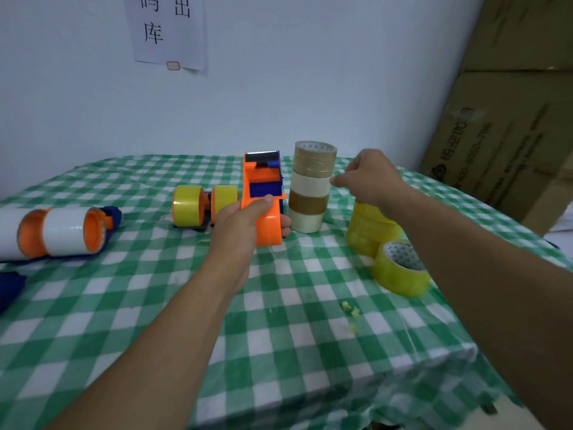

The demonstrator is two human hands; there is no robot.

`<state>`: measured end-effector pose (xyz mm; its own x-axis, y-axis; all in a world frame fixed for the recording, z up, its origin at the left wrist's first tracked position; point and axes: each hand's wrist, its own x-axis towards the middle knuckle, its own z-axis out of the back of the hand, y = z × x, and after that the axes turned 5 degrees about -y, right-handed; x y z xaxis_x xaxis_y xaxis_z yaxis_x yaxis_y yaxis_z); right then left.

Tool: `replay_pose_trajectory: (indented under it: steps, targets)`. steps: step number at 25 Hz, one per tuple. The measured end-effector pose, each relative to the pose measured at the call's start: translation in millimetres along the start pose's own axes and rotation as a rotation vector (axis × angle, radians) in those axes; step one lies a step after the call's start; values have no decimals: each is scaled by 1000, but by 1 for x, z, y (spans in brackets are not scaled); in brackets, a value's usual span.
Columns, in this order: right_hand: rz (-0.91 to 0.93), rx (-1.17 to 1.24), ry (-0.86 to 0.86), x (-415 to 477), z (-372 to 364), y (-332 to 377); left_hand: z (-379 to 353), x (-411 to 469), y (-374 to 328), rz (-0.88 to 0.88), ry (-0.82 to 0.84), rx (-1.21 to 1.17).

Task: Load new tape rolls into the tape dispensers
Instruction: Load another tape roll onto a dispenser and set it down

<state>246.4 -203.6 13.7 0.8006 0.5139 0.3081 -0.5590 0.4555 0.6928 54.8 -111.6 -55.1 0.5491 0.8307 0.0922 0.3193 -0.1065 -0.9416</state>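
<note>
Head view looks down across a bench (279, 336) draped in a green-and-white checked cloth, pushed up against a pale wall. Near the middle, the left hand (245, 225) is wrapped around the rounded orange body of an empty tape dispenser (263, 193), thumb across its top and fingertips showing on its far side; the dispenser stands tilted up with its blue head and dark blade end pointing toward the wall. Just to the right of it rises a stack of tape rolls (311, 187), brown on top, then cream, brown and cream at the base. The right hand (370, 176) reaches to that stack with fingers pinched together at the upper cream roll; I cannot tell whether it actually grips the roll or only touches its edge. Under the right forearm stands a pile of yellow tape rolls (369, 228), and a single yellow roll (400, 268) lies tipped against the bench beside it, nearer the camera. Left of the held dispenser, two loaded dispensers with yellow tape (204, 206) lie side by side. At the far left edge lie dispensers carrying white tape (59, 232). A printed paper sign (169, 29) hangs on the wall, and cardboard boxes (508, 119) are stacked at the right.
</note>
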Motion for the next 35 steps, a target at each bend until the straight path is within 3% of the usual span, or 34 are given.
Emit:
replay_pose_trajectory:
  steps: [4, 8, 14, 21, 25, 31, 35]
  targets:
    - [-26, -317, 174, -11, 2, -21, -2, -14, 5, 29, 48, 61]
    - [-5, -606, 192, -26, 8, -42, -6, -24, 5, 45, 69, 90]
    - [-84, -671, 339, -47, 15, -65, -9, -34, 3, 45, 84, 96]
    - [-46, -737, 249, -50, 22, -57, -7, -37, -8, 16, 47, 97]
    - [-16, -478, 227, -36, 33, -25, -2, -32, -14, 2, 19, 90]
    - [-51, 328, 323, -49, 29, 30, 10, -26, -23, -72, -52, 123]
    - [-150, 742, 340, -54, -4, 40, 24, -19, -27, -112, -101, 126]
